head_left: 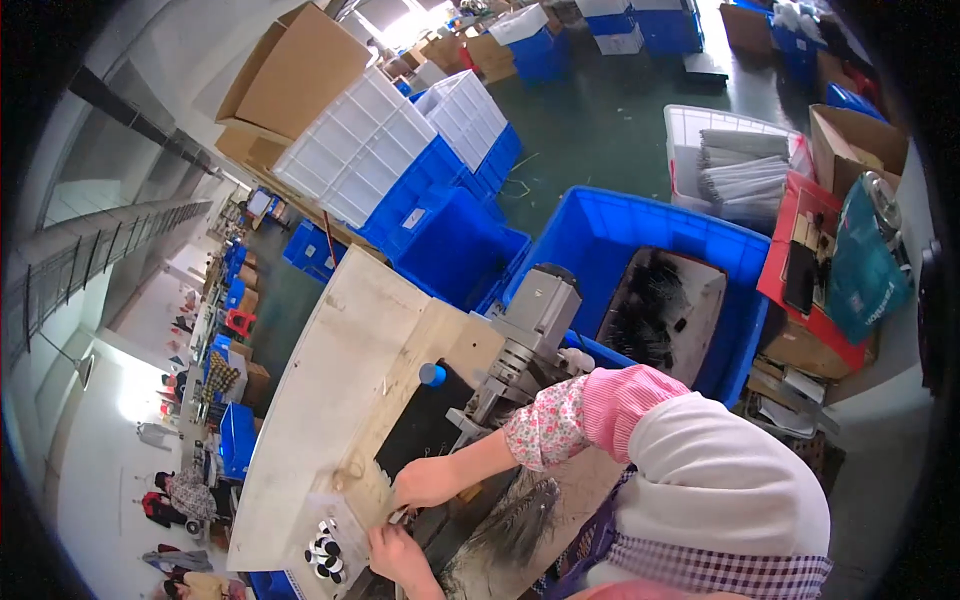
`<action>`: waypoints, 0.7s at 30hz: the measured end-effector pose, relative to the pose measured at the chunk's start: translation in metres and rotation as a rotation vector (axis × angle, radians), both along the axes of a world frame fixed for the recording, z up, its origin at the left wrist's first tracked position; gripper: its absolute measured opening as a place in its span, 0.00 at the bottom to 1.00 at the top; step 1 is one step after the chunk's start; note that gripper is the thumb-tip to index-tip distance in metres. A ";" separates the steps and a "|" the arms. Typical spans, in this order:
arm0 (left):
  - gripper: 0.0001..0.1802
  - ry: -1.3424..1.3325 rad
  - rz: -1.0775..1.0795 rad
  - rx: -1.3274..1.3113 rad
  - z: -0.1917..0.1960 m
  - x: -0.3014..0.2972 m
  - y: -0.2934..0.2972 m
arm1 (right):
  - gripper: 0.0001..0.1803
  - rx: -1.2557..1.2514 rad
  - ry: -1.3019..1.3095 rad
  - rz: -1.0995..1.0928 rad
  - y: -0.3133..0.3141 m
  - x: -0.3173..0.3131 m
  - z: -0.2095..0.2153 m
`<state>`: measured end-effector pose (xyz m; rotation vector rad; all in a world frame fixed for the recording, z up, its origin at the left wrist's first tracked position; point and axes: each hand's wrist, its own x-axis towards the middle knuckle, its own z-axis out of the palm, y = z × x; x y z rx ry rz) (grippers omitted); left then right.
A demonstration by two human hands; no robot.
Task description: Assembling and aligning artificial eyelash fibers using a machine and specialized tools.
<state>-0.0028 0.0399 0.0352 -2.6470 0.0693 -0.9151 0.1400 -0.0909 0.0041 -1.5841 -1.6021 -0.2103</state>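
My right hand (425,483) reaches in over the bench from the right, its sleeve pink and floral. Just below it is my left hand (400,557), coming up from the lower edge. The fingers of both hands are closed and meet at a small pale piece (398,517), too small to name. Left of my hands, several small black and white round pieces (325,552) lie in a loose pile. A grey metal bench machine (515,355) stands beyond my right forearm. Thin black bristles (520,520) are spread on the bench below that forearm.
A blue-capped container (432,375) stands on the bench beside the machine. Behind it, a large blue bin (590,215) holds a tray of black bristles (655,310). White crates (355,145) are stacked beyond the pale wooden board (320,370). Further right is an open red box (800,270).
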 end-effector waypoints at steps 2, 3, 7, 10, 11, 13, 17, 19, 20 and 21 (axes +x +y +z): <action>0.12 -0.175 -0.031 0.001 0.008 -0.008 -0.008 | 0.10 0.035 0.018 0.027 0.005 0.001 0.002; 0.12 -0.394 -0.045 -0.061 0.014 -0.017 -0.023 | 0.10 0.068 0.029 0.045 0.007 0.000 0.004; 0.14 -0.305 0.077 -1.470 -0.045 -0.065 -0.064 | 0.09 -0.037 -0.046 0.036 0.049 -0.006 -0.022; 0.21 -0.367 0.249 -2.478 -0.080 -0.071 -0.048 | 0.11 -0.225 0.007 0.086 0.041 -0.006 0.000; 0.24 -0.273 0.028 -2.753 -0.105 -0.082 -0.015 | 0.10 -0.250 0.043 0.104 0.040 -0.007 0.004; 0.27 -0.266 -0.139 -3.287 -0.083 -0.077 0.007 | 0.10 -0.258 0.145 0.140 0.035 -0.002 0.007; 0.22 0.036 -1.169 -3.307 -0.026 -0.074 0.015 | 0.11 -0.389 0.100 0.085 0.033 -0.006 0.017; 0.24 0.026 -1.109 -3.325 -0.008 -0.068 0.006 | 0.10 -0.377 0.112 0.037 0.034 -0.003 0.014; 0.24 0.010 -1.114 -3.307 -0.003 -0.067 0.003 | 0.09 -0.350 0.057 0.047 0.032 -0.004 0.016; 0.25 0.035 -1.139 -3.256 -0.001 -0.064 0.000 | 0.09 -0.325 0.080 0.044 0.030 -0.003 0.011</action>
